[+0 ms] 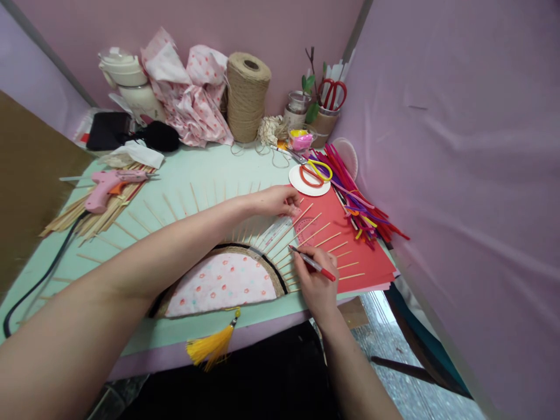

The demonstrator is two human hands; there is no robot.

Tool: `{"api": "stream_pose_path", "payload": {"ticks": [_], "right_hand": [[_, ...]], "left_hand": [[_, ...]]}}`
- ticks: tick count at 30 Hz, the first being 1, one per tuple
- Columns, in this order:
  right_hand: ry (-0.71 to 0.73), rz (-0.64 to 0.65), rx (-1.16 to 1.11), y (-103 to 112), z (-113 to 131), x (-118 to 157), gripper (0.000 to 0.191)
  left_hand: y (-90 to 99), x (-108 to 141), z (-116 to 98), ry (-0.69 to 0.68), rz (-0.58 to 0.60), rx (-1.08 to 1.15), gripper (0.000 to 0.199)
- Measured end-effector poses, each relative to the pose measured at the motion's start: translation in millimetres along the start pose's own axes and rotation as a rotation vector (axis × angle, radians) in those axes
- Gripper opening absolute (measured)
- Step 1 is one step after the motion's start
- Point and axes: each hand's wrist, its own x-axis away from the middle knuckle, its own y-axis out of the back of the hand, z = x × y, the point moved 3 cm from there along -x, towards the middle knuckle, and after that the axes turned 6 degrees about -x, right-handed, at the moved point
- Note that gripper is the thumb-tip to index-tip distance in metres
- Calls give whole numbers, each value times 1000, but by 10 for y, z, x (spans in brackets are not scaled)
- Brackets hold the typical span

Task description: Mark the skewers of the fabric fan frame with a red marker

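Note:
A half-round fan of white floral fabric lies on the table, edged with twine and a black band. Thin wooden sticks radiate from its curved edge. My left hand reaches across the sticks, fingers bent and closed at the upper end of a clear ruler, which lies slantwise among them. In my right hand is a red pen, its tip over the sticks right of the fan. A yellow tassel hangs over the table's front edge by the fan.
Red paper lies under the right-hand sticks. Pipe cleaners and scissors on a white disc are beyond it. At left, a pink glue gun rests on loose sticks. A twine spool, crumpled fabric and a bottle line the back.

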Motion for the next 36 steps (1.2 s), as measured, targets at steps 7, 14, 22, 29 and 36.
{"api": "stream_pose_path", "payload": {"ticks": [7,14,22,29,36], "right_hand": [[23,-6,1,7,9,3,9],[38,-16,-3,17,32,1,10],[106,-27,14,164,194,-38,6],[43,51,1,54,214,-150,11],[-78,84,-60,-89,99,-173,14]], "left_hand": [[-46,-26,-22,-5,4,-118,19],[-121,-46,-22,-48,-18,-213,16],[-135,12,-42,-62,11,-260,15],[-143,4,-15,-65,18,-262,17],[-158,-3,0,-59,8,-257,17]]}}
